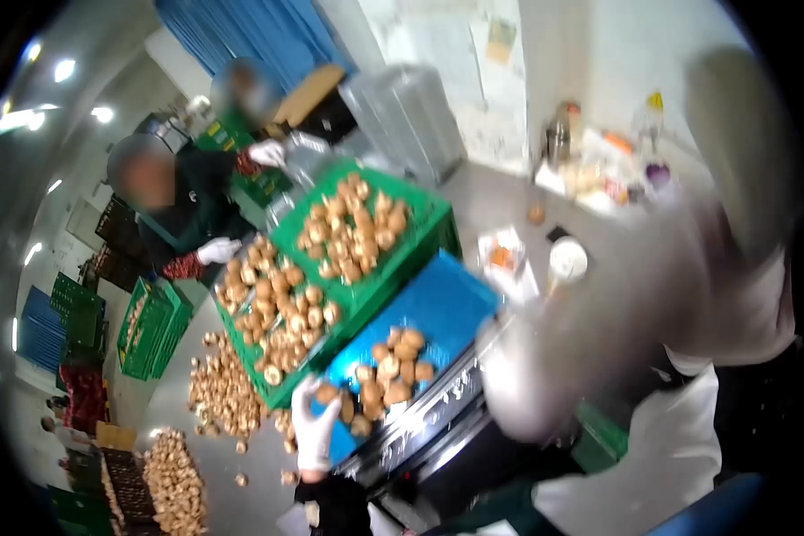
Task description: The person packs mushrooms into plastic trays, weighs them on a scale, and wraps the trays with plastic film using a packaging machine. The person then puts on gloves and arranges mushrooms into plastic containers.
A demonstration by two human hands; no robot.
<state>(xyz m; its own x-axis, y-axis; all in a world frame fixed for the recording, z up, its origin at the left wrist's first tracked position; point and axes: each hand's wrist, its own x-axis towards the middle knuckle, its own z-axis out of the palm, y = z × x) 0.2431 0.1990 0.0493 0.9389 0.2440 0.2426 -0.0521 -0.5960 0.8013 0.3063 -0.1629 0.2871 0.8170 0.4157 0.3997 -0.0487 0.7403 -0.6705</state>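
Observation:
My left hand [314, 427], in a white glove with a black sleeve, reaches up from the bottom to the near left edge of a blue tray [442, 299]. Its thumb and index finger curve around a brown mushroom [328, 393] at that edge. More mushrooms [393, 364] lie heaped in the tray's lower part. The tray rests beside a black, shiny-edged machine or scale [438, 429]. I see no part of my right hand. A large blurred sleeve and hand [527, 384] at the right seem to belong to a co-worker close beside me.
Green crates [438, 223] full of mushrooms stand behind the tray. Loose mushrooms [223, 384] cover the steel table [259, 464] at left. Across it, a co-worker [174, 205] wears white gloves. Clear plastic containers [406, 116] are stacked behind. A white round object [568, 259] lies at right.

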